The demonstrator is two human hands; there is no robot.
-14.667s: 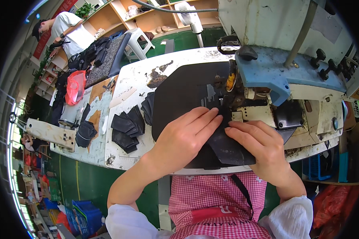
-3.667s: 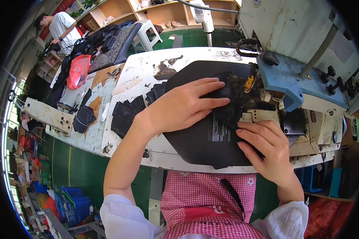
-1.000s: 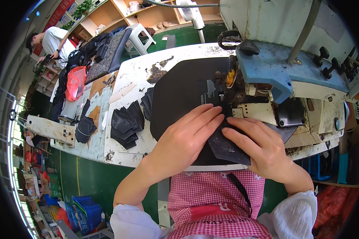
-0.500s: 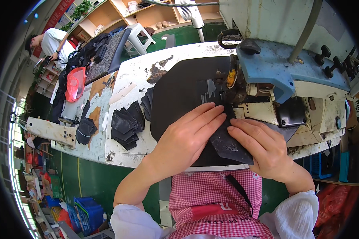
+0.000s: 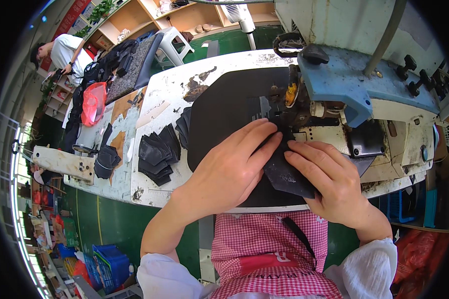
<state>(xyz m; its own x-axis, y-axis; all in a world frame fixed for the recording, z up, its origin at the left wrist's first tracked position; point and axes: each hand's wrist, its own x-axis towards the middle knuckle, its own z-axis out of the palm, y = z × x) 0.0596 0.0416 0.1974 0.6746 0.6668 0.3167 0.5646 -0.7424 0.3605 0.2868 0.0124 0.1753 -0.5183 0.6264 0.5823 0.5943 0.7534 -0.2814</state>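
Observation:
A dark, flat, angular piece of black sheet material (image 5: 287, 175) lies between my hands, close to the working head of a blue-topped machine (image 5: 329, 82). My left hand (image 5: 234, 162) has its fingertips pressed together on the far left edge of the piece, its thumb mostly hidden. On the right side, my right hand (image 5: 330, 174) grips the piece with fingers bent over the top and thumb underneath. Both hands rest above a large black plate (image 5: 219, 114). The far end of the piece disappears under the machine's worn metal foot parts.
Stacks of cut black pieces (image 5: 157, 154) lie left of the plate on the stained white tabletop (image 5: 172, 82). Another worktable (image 5: 119, 149) with a red plastic bag (image 5: 94, 104) stands farther left. A person (image 5: 70, 55) works at the back left, near a white stool (image 5: 174, 47).
My left fingers have shifted slightly away from me and bent, with the index finger parting from the others. The black piece and my right hand have moved a little farther from me.

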